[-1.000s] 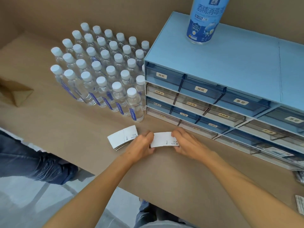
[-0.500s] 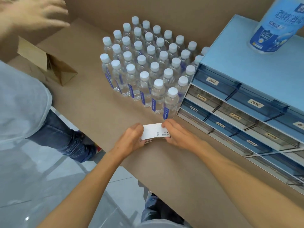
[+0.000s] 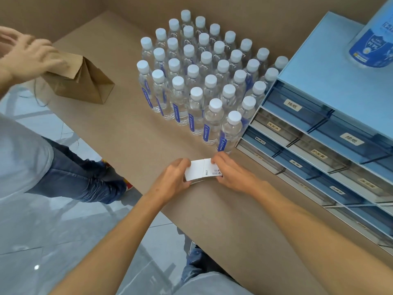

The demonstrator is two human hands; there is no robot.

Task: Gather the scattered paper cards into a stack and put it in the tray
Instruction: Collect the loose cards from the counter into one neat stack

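A stack of white paper cards (image 3: 201, 171) rests on the brown tabletop (image 3: 131, 133) near its front edge. My left hand (image 3: 172, 178) presses the stack's left end and my right hand (image 3: 232, 173) presses its right end, so both hands grip it between them. The top card shows small black print near my right fingers. The blue drawer unit (image 3: 331, 116) with labelled trays stands just to the right of the stack.
Several clear water bottles (image 3: 204, 81) with white caps stand in rows behind the cards. A brown paper bag (image 3: 85, 84) lies at the back left, touched by another person's hand (image 3: 27, 54). That person stands left of the table. A blue-labelled bottle (image 3: 372, 45) sits atop the drawer unit.
The second pile of cards at the left is now merged into one stack between my hands. My view has swung left. Another person's hand has come down onto the paper bag.
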